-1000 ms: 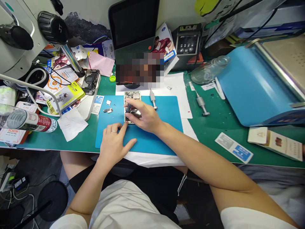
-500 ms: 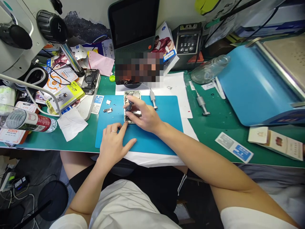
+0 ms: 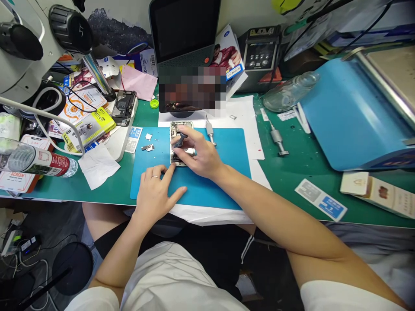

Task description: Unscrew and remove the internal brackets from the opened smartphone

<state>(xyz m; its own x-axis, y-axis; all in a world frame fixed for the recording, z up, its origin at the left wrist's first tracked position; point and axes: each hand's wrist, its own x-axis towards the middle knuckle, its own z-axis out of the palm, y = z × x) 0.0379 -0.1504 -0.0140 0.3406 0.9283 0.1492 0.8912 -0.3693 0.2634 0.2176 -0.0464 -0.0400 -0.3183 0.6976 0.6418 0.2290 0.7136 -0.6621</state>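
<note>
An opened phone (image 3: 173, 144) lies on the blue mat (image 3: 220, 190), its inner parts exposed. Over it, my right hand (image 3: 202, 155) grips a small grey screwdriver (image 3: 180, 141) between thumb and fingers; its tip is hidden. My left hand (image 3: 155, 188) rests on the mat, thumb spread, with the index fingertip at the phone's lower edge. Left of the phone lie a small metal plate (image 3: 148, 136) and a small dark phone part (image 3: 148, 147). A second screwdriver (image 3: 210, 131) lies to the right of the phone.
Another screwdriver (image 3: 276, 137) and a glass jar (image 3: 288, 93) are on the right, near a blue machine (image 3: 337, 121). On the left are a plastic bottle (image 3: 39, 160), boxes, another opened phone (image 3: 124, 108) and a microscope stand (image 3: 97, 73). A tablet (image 3: 184, 30) stands at the back.
The screwdriver in my right hand has tilted, its top leaning further to the right. The whole view has shifted slightly; my left hand stays at the phone's lower edge.
</note>
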